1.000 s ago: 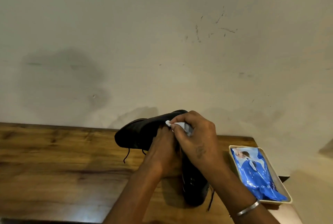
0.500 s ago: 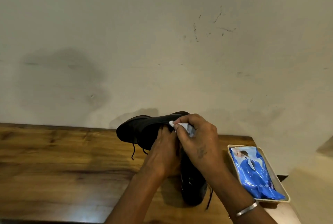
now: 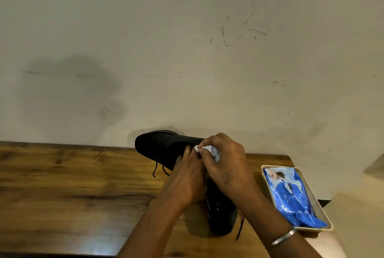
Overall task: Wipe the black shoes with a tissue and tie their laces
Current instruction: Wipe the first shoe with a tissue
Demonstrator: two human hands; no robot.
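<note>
right now the right hand pinches a small crumpled white tissue between thumb and curled fingers and presses it against the upper of a black shoe. this shoe lies on its side with the toe pointing left, up near the wall, and its heel end is hidden behind the hands. the left hand is against the near side of the same shoe, back of the hand toward the camera, fingers reaching up along the leather with a tip just beside the tissue. its thumb is hidden, so i cannot tell whether this hand wraps round the shoe or only props it. two loose laces hang untied from the shoe, their ends dangling above the wooden table.

a second black shoe stands on the table below the hands, toe toward the camera, partly covered by both wrists. its lace is also undone and trails off to the right side onto the wood.

to the right, near the table's corner, sits a shallow cream tray that holds a shiny blue packet with a printed picture on it. the tray is apart from the shoes, just beside the right forearm. a thin metal bangle circles the right wrist. the wall behind is pale, with scuff marks and a darker patch at the left.
</note>
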